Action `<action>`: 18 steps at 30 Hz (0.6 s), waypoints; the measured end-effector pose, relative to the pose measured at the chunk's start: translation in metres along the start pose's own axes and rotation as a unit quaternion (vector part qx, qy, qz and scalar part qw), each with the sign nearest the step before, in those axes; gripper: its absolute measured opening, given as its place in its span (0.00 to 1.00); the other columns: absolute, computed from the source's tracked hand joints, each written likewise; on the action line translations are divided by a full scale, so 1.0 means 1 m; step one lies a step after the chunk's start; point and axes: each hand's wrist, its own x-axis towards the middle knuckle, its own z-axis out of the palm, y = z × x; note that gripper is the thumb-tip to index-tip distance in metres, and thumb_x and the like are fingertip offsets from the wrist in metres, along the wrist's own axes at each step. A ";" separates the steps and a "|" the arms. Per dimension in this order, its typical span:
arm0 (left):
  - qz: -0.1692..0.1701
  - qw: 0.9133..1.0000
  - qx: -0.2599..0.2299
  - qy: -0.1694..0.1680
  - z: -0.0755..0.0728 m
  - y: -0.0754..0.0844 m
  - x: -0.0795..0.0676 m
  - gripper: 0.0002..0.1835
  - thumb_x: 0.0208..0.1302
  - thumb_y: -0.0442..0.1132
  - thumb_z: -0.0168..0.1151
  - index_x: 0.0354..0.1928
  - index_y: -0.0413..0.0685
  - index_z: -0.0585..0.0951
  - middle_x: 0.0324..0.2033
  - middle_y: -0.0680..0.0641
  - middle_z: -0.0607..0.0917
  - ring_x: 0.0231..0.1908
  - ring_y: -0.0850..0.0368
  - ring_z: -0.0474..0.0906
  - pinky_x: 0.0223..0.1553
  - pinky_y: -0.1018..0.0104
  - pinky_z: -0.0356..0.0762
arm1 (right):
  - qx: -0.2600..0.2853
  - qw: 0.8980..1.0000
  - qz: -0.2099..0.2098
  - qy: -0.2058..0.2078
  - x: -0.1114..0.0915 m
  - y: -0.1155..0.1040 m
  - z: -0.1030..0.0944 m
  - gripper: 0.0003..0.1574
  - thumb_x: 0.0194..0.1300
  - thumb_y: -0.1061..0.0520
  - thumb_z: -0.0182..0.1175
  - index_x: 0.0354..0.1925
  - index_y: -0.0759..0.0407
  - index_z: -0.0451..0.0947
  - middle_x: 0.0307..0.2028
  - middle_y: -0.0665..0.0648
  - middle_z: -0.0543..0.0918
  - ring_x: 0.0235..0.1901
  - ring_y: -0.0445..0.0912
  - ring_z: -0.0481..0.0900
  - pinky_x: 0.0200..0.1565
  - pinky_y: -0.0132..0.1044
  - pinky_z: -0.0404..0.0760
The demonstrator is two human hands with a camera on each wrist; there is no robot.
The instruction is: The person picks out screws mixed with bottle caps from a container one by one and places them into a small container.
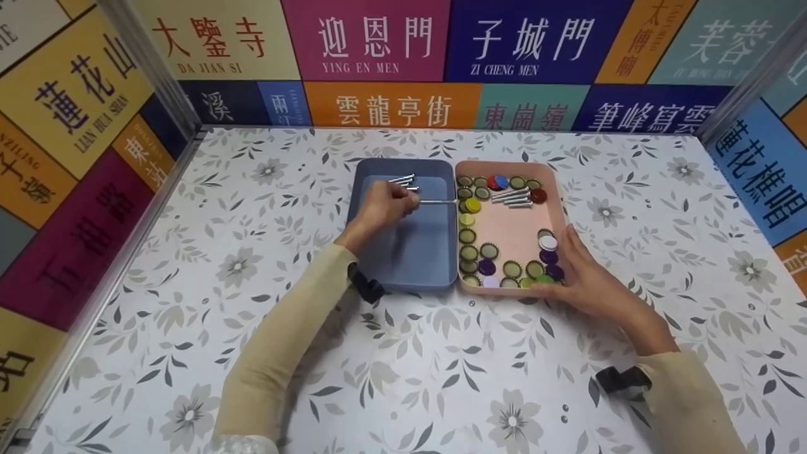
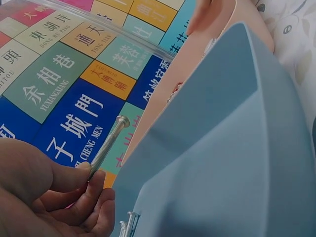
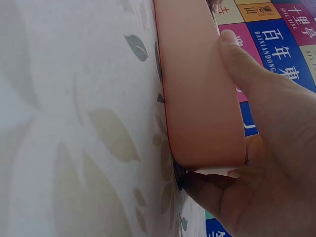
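Note:
Thumb and fingertips of my left hand (image 1: 383, 207) pinch a silver bolt (image 1: 436, 202) by one end, over the blue tray (image 1: 410, 258). Its round head points toward the divide between the trays; the threaded shaft (image 2: 103, 150) shows in the left wrist view. Beyond the hand, several more bolts (image 1: 403, 181) lie in the blue tray's far part. My right hand (image 1: 599, 287) grips the pink tray (image 1: 510, 230) at its near right corner, thumb along the near rim. Inside the pink tray, several bolts (image 1: 512, 198) lie together near the far side.
Bottle caps, among them a yellow cap (image 1: 473, 205), a white cap (image 1: 548, 243) and a dark red cap (image 1: 538, 195), line the pink tray's sides. The trays stand side by side on a floral tabletop (image 1: 403, 366). Printed panels (image 1: 378, 41) wall the back and sides.

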 end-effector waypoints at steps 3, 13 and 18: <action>-0.005 1.000 0.008 0.000 -0.003 -0.003 0.001 0.10 0.69 0.36 0.62 0.39 0.34 0.87 0.29 0.48 0.84 0.29 0.63 0.76 0.32 0.73 0.73 | -0.003 1.000 0.004 -0.001 0.001 0.000 0.000 0.81 0.54 0.25 0.66 0.78 0.48 0.20 0.77 0.56 0.18 0.76 0.71 0.30 0.72 0.69 0.41; -0.035 0.999 0.010 0.013 -0.010 -0.012 0.003 0.11 0.69 0.36 0.62 0.42 0.33 0.86 0.35 0.42 0.88 0.30 0.63 0.78 0.35 0.73 0.76 | -0.004 1.000 0.006 -0.007 0.000 0.000 0.000 0.79 0.56 0.26 0.65 0.78 0.48 0.20 0.78 0.55 0.18 0.77 0.71 0.30 0.72 0.70 0.41; -0.055 0.998 -0.011 0.017 -0.013 -0.018 0.006 0.10 0.69 0.35 0.62 0.42 0.33 0.85 0.33 0.45 0.86 0.32 0.63 0.78 0.36 0.72 0.77 | -0.004 1.000 0.013 -0.010 -0.001 -0.001 0.000 0.79 0.54 0.23 0.64 0.77 0.46 0.20 0.77 0.53 0.17 0.77 0.70 0.29 0.72 0.69 0.41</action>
